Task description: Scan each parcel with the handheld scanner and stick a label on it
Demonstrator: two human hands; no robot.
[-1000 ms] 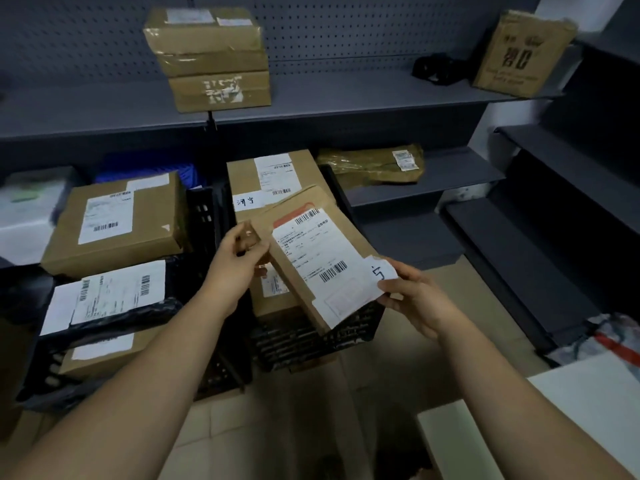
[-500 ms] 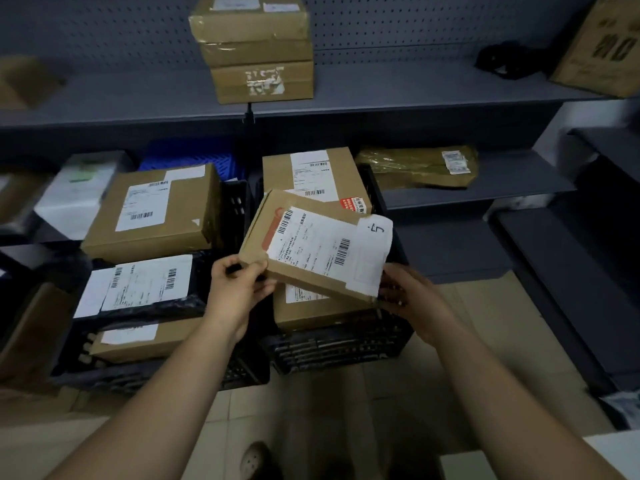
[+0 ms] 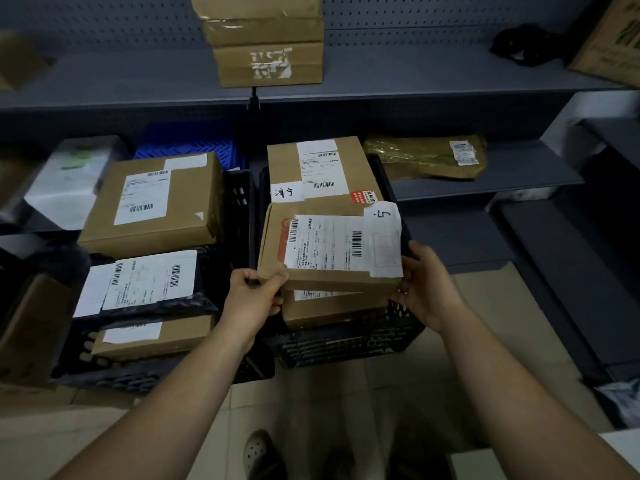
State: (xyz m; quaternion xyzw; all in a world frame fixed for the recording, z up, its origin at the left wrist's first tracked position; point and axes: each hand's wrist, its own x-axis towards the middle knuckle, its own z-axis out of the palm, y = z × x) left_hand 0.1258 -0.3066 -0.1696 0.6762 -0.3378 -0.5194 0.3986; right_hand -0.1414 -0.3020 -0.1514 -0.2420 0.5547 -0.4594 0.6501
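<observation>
**Parcel held level over the right crate**

Room: we note a tiled floor (image 3: 433, 393) and grey shelves (image 3: 450, 77) along the back and right. A stack (image 3: 266, 43) of boxes stands on the upper shelf. A wrapped packet (image 3: 422, 157) lies on the lower one. A shoe (image 3: 258, 452) shows at the bottom edge.

Change: one second ago the parcel (image 3: 273, 237) was steeply tilted between the hands, and half a second ago less so. We now find it nearly level and lower, over the right crate (image 3: 346, 344). Both hands have kept their corners.

Grip: the left hand (image 3: 252, 299) pinches the near-left corner, thumb on top and fingers curled beneath. The right hand (image 3: 426, 285) grips the near-right corner. Just above it is the white label (image 3: 384, 237), marked "5", which sits on the right end of the top face.

Containers: the right crate holds a back box (image 3: 322, 168) and a front box (image 3: 329, 306). The front box lies directly under the parcel, and we cannot tell whether they touch. The left crate (image 3: 239, 209) holds a big box (image 3: 152, 202) at the back, a black bag (image 3: 145, 282) in the middle and a flat box (image 3: 152, 336) in front.
</observation>
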